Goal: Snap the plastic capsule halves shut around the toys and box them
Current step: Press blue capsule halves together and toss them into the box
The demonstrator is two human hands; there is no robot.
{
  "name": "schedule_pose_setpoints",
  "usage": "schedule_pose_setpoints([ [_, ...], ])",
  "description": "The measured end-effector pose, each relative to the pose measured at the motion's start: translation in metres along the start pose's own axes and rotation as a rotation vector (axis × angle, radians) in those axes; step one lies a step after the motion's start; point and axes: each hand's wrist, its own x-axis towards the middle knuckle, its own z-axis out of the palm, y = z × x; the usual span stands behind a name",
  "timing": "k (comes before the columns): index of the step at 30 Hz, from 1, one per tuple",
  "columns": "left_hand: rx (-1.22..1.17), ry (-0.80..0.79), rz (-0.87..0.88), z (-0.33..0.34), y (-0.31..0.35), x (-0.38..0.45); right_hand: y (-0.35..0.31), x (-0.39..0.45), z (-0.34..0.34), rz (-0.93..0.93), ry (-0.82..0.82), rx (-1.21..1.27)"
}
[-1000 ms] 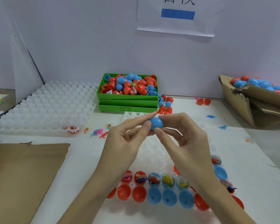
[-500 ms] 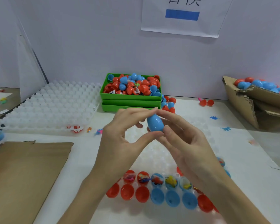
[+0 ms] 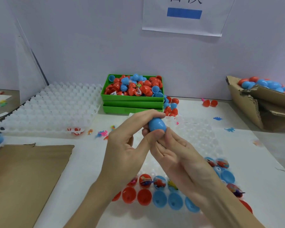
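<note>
both hands meet above the tabletop [image 3: 92,162]: left hand [image 3: 127,145] grips the blue capsule [image 3: 157,124], right hand [image 3: 176,153] pinches its near end.

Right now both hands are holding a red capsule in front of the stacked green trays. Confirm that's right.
Not quite: the capsule is blue, not red. The head view shows both the left hand and the right hand holding it in front of the stacked green trays.
</note>
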Motion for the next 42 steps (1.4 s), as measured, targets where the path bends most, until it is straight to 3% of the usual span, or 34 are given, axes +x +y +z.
schedule_pose_setpoints([
  [9, 0.061, 0.048, 0.014, 0.006, -0.001, -0.004, 0.001, 0.000, -0.001, -0.023, 0.058, -0.090],
  [17, 0.074, 0.031, -0.003, 0.004, -0.004, -0.002, 0.000, 0.000, -0.003, 0.108, 0.043, 0.163],
  [24, -0.013, 0.038, -0.064, 0.005, -0.010, -0.004, 0.001, 0.000, -0.006, 0.130, 0.054, 0.201],
  [32, 0.004, 0.016, -0.078, 0.004, -0.010, -0.004, 0.000, 0.005, -0.012, 0.081, 0.052, 0.092],
  [39, 0.155, -0.048, -0.092, 0.001, -0.012, -0.002, -0.020, 0.003, -0.010, 0.048, 0.126, -0.182],
  [42, 0.200, -0.034, -0.052, 0.001, -0.015, -0.004, -0.022, 0.003, -0.009, 0.072, 0.136, -0.186],
])
